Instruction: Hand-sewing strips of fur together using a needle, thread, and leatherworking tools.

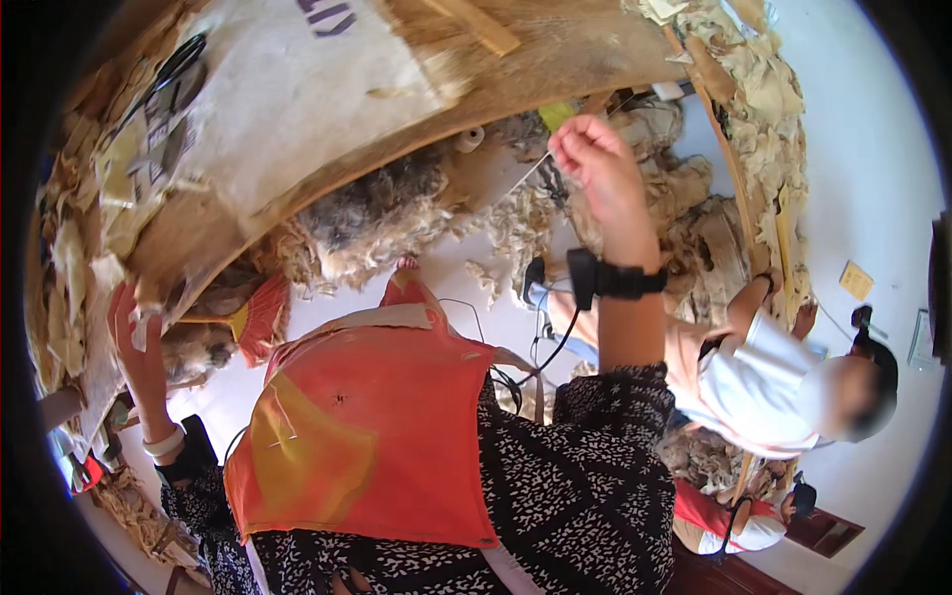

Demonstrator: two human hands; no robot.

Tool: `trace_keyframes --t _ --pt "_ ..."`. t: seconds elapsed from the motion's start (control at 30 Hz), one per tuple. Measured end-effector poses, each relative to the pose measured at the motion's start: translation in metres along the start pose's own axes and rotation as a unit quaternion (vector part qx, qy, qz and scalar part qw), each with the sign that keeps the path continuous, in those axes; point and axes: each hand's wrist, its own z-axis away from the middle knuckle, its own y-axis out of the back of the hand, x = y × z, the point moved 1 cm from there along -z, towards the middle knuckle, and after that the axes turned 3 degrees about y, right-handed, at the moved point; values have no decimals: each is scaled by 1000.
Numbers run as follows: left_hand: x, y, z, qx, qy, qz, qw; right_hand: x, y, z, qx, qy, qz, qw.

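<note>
Right hand (595, 159) raised high, fingertips pressed together on a thin pale thread or needle (531, 171) that runs down-left from the pinch toward the heap of greyish-brown raw fibre (382, 213). A black wrist device on a strap (605, 280) sits on that forearm, with a black cable (550, 352) trailing down from it.

Left hand (134, 327) reaches up to the lower edge of the large curved board faced with pale sacking (297, 109); the fingers lie against the edge and a scrap of pale material, but whether they clamp it or only steady it cannot be told. A white band (164, 441) circles that wrist.

An orange-red cloth apron (367, 426) covers the lap over a black-and-white patterned garment (585, 476).

Judgement on the stitch in hand: draw the thread taut in one straight line away from the board, keep the pinch close to the thread's end, and let the left hand hold the edge still so the seam does not pucker.

Count: two hands of the wearer, one thread, one board, one apron, one small pale spool (469, 139) by the board's rim, one red-and-yellow fan-shaped brush (256, 319). One other person in a white top (759, 382) sits to the right.
</note>
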Motion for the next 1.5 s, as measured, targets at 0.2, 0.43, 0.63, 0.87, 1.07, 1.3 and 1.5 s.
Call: trace_keyframes --t 0.2,0.43,0.63,0.87,1.07,1.3,1.5 --pt "-47 -30 8 20 146 36 988 -44 217 -120 408 251 -91 873" --pt "-77 -37 18 78 229 145 959 47 344 -165 533 117 52 836" --pt "-83 -37 20 80 271 118 952 69 362 -190 484 42 421 766" --pt "-85 -37 22 88 271 133 949 41 317 -203 416 -64 604 677" --pt "-85 -40 24 93 283 126 946 30 307 -216 407 -107 629 654" --pt "-85 -43 18 90 246 79 962 41 321 -218 420 -90 612 664" --pt "-68 -46 12 84 248 71 963 42 327 -218 445 -123 578 673"
